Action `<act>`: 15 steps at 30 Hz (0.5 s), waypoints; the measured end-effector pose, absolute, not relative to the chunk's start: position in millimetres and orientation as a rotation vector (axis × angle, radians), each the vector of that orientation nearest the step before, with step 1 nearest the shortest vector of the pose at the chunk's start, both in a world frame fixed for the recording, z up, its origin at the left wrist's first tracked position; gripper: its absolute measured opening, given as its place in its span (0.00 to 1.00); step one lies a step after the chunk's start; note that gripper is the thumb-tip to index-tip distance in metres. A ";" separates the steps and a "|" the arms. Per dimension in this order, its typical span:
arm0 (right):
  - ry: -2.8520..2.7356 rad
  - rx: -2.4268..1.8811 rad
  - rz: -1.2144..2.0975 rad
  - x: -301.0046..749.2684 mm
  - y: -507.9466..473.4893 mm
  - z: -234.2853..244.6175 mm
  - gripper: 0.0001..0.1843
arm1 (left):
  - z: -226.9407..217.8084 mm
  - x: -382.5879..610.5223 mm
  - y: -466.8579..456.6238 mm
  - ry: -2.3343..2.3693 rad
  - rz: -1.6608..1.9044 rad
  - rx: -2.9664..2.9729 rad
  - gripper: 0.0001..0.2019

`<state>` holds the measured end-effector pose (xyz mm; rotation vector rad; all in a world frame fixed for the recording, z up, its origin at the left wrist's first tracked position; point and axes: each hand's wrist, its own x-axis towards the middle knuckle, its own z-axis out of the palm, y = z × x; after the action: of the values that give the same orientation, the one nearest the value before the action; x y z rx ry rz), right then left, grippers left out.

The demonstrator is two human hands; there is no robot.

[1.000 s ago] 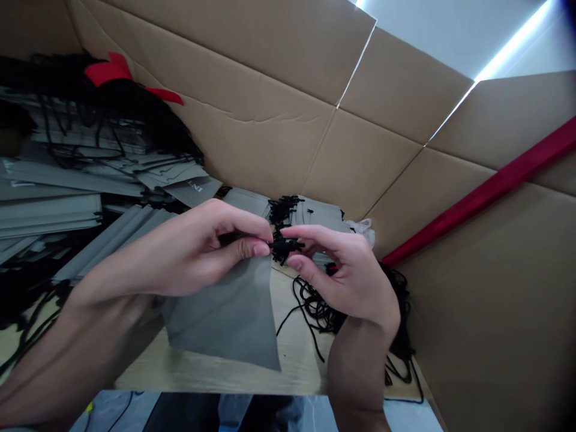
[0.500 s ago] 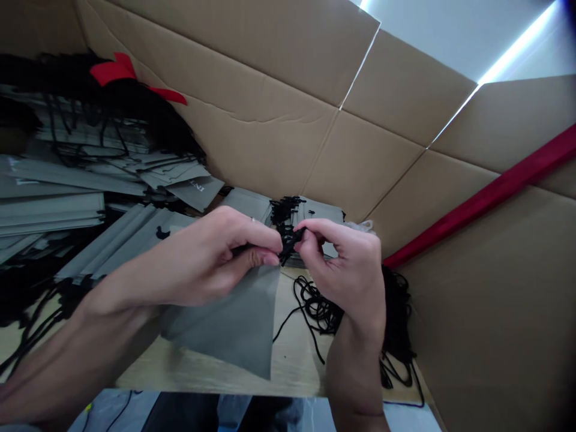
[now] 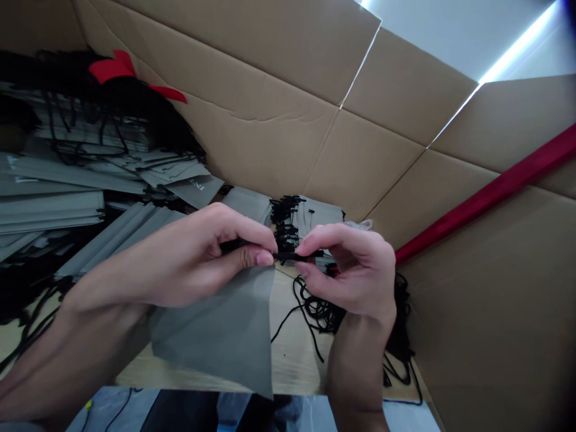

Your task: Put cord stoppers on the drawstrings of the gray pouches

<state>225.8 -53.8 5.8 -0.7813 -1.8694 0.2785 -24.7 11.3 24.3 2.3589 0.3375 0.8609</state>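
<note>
My left hand is closed, thumb and forefinger pinched at the top edge of a flat grey piece that looks like a paper bag. Its lower part hangs at a slant over the table. A short length of black cord sticks out to the right from the pinch. My right hand has thumb and forefinger above and below that cord, closed on it, and the cord's end shows past the fingertips. The other ends of the cord are hidden by my left fingers.
Stacks of grey bags with black cords fill the left side. Another stack stands behind my hands. Loose black cord lies coiled on the wooden table. Cardboard walls enclose the back and right; a red strip crosses the right one.
My hands have drawn slightly apart, the right one moving right. The black cord, bunched between the fingertips before, now lies straight between them. The grey bag has shifted slightly left and down.
</note>
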 end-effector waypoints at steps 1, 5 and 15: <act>-1.835 -0.768 0.268 223.4 -53.6 4.7 0.15 | 25.0 -24.7 11.1 0.319 0.828 2.341 0.13; -1.699 -0.639 0.298 211.3 -53.1 2.5 0.17 | 28.1 -26.5 9.2 0.224 0.785 2.311 0.14; -1.606 -0.461 0.695 206.8 -41.0 -4.5 0.10 | 19.9 -35.7 -1.6 0.236 0.789 2.202 0.08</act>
<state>206.8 -41.0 -4.5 -0.4612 -1.6060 0.6953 -35.7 -1.6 19.9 2.2016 0.2356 0.7895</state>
